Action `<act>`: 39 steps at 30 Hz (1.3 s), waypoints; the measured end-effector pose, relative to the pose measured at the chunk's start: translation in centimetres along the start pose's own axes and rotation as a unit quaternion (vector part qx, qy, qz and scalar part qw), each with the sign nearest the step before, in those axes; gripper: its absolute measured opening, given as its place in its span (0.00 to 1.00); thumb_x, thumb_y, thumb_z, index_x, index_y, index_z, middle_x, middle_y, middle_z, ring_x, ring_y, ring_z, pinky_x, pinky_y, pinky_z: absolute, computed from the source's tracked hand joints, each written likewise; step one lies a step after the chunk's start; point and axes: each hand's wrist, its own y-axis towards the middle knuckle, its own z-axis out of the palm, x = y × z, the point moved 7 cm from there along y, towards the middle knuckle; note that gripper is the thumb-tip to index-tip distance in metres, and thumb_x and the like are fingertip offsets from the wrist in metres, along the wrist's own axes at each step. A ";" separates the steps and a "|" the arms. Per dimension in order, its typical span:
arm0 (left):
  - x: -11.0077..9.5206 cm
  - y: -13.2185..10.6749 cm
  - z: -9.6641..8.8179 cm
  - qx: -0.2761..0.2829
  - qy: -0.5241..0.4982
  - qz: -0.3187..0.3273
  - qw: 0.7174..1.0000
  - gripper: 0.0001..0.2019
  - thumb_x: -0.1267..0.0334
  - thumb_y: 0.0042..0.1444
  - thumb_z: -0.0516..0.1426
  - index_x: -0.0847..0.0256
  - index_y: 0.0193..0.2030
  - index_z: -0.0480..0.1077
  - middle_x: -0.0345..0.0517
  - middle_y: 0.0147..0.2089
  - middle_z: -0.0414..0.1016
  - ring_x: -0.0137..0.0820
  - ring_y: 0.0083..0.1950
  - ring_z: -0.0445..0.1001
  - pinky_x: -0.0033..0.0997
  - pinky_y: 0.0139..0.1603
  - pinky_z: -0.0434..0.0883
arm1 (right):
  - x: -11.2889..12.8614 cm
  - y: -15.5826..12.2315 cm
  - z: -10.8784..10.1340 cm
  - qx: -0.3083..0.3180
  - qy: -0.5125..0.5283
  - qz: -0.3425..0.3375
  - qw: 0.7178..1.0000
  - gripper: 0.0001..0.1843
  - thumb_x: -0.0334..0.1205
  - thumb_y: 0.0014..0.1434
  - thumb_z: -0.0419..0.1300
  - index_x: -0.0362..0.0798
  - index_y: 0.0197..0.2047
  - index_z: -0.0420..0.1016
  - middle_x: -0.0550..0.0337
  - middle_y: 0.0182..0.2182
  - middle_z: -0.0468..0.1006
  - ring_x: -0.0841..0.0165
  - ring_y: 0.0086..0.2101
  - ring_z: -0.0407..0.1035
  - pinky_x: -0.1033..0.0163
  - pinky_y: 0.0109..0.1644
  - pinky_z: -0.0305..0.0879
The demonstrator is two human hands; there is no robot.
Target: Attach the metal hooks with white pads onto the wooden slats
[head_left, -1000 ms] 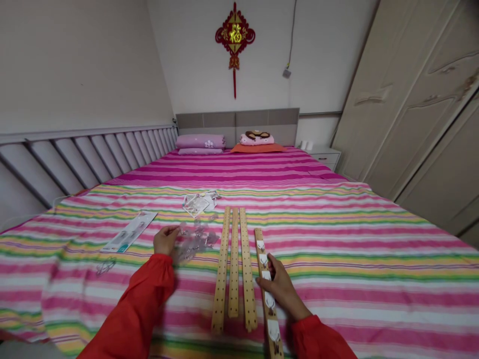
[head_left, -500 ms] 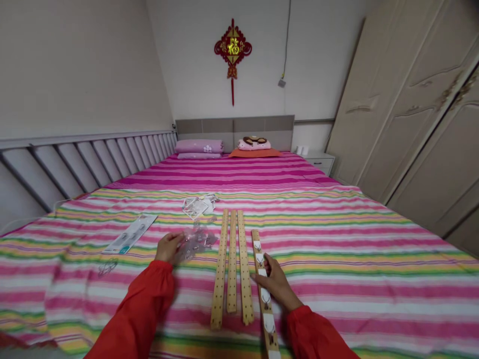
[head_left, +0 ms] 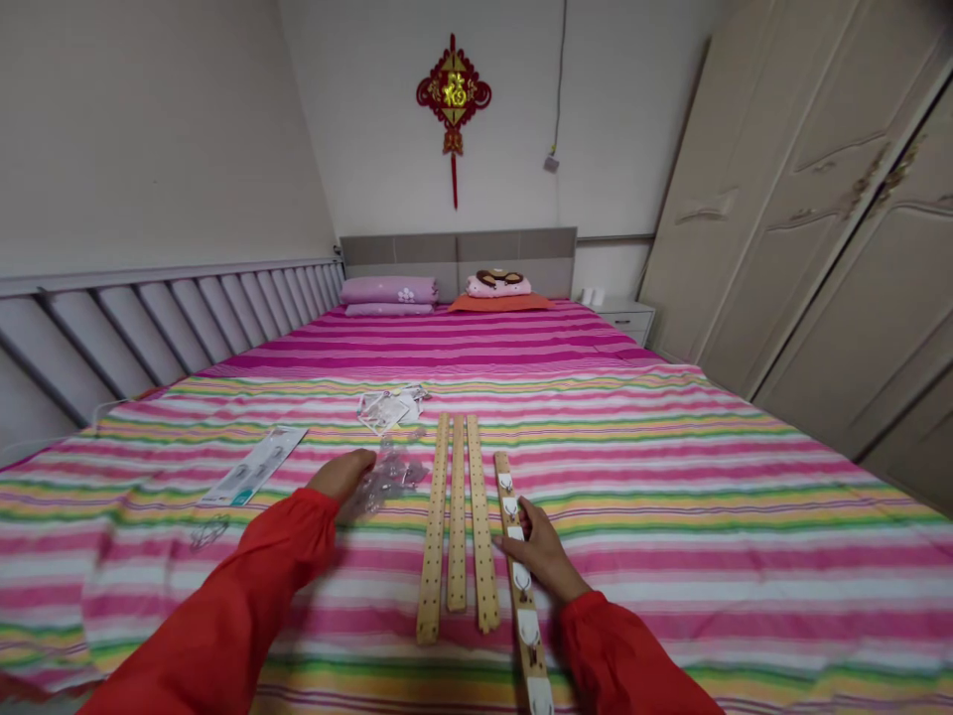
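Observation:
My left hand (head_left: pixel 346 475) is closed at the near-left edge of a clear, crumpled plastic bag (head_left: pixel 393 475). Small clear and shiny pieces show in the bag, too blurred to name. My right hand (head_left: pixel 547 551) grips a wooden strip (head_left: pixel 519 599), thumb on one side and fingers on the other. White hooks (head_left: pixel 528 628) with metal loops line this strip, which lies on the bed. Left of it are three bare wooden strips with rows of small holes: a left one (head_left: pixel 432 556), a middle one (head_left: pixel 457 536) and a right one (head_left: pixel 482 546).
A striped sheet (head_left: pixel 670 497) covers the bed. On the left lie a hook package (head_left: pixel 257 465) and a thin wire-like tangle (head_left: pixel 209 532). Card and plastic packaging (head_left: pixel 391 407) lies beyond the bag. A slatted rail (head_left: pixel 149 328) borders the left side, and wardrobes (head_left: pixel 804 218) stand right.
My left hand has shifted slightly up and turned over the bag's edge, its forearm swinging left. My right hand stays on the hook strip. The whole view has shifted a little.

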 end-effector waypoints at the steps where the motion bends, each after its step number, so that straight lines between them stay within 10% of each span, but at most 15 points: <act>1: -0.1 0.3 -0.2 0.018 0.030 -0.001 0.999 0.04 0.68 0.43 0.51 0.59 0.21 0.62 0.40 0.25 0.68 0.31 0.30 0.65 0.29 0.34 0.60 | -0.1 0.0 0.0 0.001 -0.001 0.000 1.000 0.41 0.42 0.30 0.71 0.44 0.51 0.69 0.58 0.35 0.69 0.64 0.33 0.66 0.61 0.35 0.68; 13: 0.1 0.4 -4.2 -0.178 -0.164 -0.050 0.969 0.05 0.60 0.42 0.57 0.58 0.22 0.65 0.40 0.25 0.72 0.31 0.30 0.70 0.29 0.34 0.66 | 0.0 -0.2 0.0 0.004 -0.017 0.002 1.000 0.43 0.43 0.31 0.71 0.43 0.53 0.68 0.57 0.36 0.68 0.62 0.35 0.66 0.59 0.40 0.68; 20: 0.8 -0.9 -0.7 -0.151 -0.506 -0.194 0.826 0.14 0.63 0.28 0.67 0.63 0.20 0.67 0.37 0.21 0.71 0.26 0.26 0.71 0.26 0.30 0.71 | 1.1 -0.2 0.2 0.037 0.044 0.036 0.998 0.38 0.46 0.32 0.71 0.44 0.49 0.70 0.61 0.31 0.69 0.64 0.32 0.67 0.61 0.36 0.68; 29: -4.2 -4.5 4.0 -0.041 -0.714 -0.278 0.641 0.07 0.78 0.46 0.60 0.63 0.28 0.72 0.39 0.26 0.76 0.21 0.25 0.73 0.17 0.27 0.72 | 3.1 -0.2 -1.4 -0.062 0.062 -0.003 0.996 0.25 0.49 0.39 0.67 0.46 0.40 0.74 0.60 0.29 0.71 0.66 0.31 0.66 0.62 0.35 0.67; 39: -13.4 -6.1 11.6 0.053 -0.766 -0.289 0.572 0.06 0.76 0.53 0.57 0.61 0.33 0.71 0.41 0.31 0.77 0.23 0.30 0.76 0.21 0.35 0.75 | 8.9 -1.8 2.2 0.092 0.213 0.018 0.972 0.17 0.50 0.45 0.66 0.46 0.33 0.79 0.62 0.21 0.74 0.72 0.23 0.65 0.67 0.28 0.62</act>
